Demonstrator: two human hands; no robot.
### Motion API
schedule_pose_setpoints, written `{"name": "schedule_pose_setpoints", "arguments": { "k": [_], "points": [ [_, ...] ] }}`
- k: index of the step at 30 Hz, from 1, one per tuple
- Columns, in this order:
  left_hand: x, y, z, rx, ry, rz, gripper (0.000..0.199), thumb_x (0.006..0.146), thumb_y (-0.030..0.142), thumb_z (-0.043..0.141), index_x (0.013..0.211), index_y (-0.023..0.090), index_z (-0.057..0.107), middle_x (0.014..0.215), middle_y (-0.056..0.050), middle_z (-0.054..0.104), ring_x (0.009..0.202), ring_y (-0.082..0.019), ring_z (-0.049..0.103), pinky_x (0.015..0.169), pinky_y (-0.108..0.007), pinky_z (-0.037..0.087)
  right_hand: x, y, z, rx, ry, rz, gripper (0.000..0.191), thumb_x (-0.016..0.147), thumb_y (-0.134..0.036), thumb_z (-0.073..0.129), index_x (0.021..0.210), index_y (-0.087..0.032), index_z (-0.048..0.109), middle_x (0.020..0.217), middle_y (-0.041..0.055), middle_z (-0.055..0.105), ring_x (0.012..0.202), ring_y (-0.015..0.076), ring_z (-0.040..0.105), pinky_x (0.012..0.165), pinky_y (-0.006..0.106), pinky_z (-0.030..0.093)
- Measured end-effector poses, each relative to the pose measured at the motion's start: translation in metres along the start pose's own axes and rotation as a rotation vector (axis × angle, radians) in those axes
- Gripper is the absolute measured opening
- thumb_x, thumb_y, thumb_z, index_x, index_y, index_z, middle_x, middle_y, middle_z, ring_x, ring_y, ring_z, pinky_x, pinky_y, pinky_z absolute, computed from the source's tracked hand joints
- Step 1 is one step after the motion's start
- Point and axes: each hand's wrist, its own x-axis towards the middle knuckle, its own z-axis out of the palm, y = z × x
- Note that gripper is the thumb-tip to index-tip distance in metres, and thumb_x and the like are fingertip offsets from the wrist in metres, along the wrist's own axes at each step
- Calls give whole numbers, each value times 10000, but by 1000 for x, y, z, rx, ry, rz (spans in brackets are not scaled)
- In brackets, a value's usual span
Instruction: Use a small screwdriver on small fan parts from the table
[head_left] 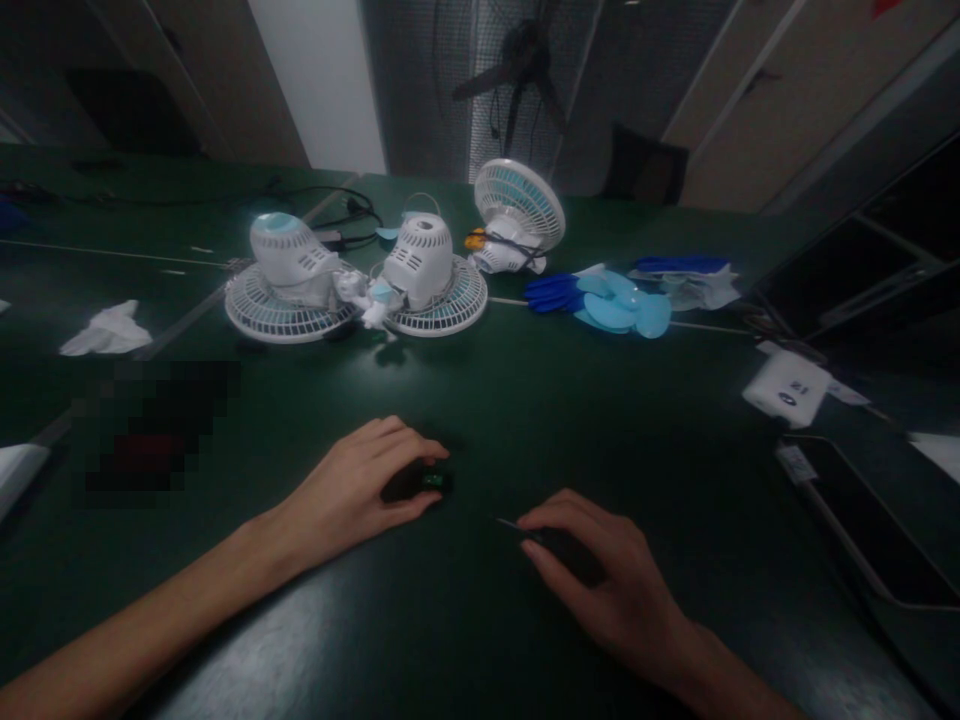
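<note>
My left hand [375, 470] is curled on the green table, its thumb and fingers around a small dark object with a green part [433, 481]; its kind is too dim to make out. To the right, my right hand [611, 570] grips a screwdriver [510, 523] between thumb and fingers. Its thin tip points left towards the other hand, and the dark handle lies mostly inside the palm. A gap separates the tip from the dark object.
Two small white fans [292, 310] [450, 300] lie face down behind my hands. A third fan [517, 205] leans farther back. Blue fan blades [622, 305] lie right of them, near a white box [787, 385] and a phone-like device [870, 520]. Crumpled white material [109, 330] lies left.
</note>
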Motion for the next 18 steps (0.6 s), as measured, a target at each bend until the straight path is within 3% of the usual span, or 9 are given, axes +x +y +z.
{"name": "schedule_pose_setpoints", "arguments": {
  "k": [10, 18],
  "points": [
    [-2, 31, 36, -254, -80, 55, 247, 1001, 225, 643, 1245, 225, 605, 1078, -42, 704, 962, -187, 650, 842, -320, 519, -2, 3, 4, -124, -84, -5, 197, 1012, -194, 627, 1182, -271, 688, 1037, 21, 712, 825, 153, 711, 700, 278, 517],
    [-2, 35, 37, -281, -47, 75, 236, 996, 196, 645, 1226, 217, 600, 1077, -44, 709, 958, -184, 652, 805, -306, 520, -3, -1, 3, -124, -105, 5, 174, 989, -180, 635, 1123, -273, 697, 1010, 4, 699, 803, 134, 690, 691, 267, 485]
  ]
}}
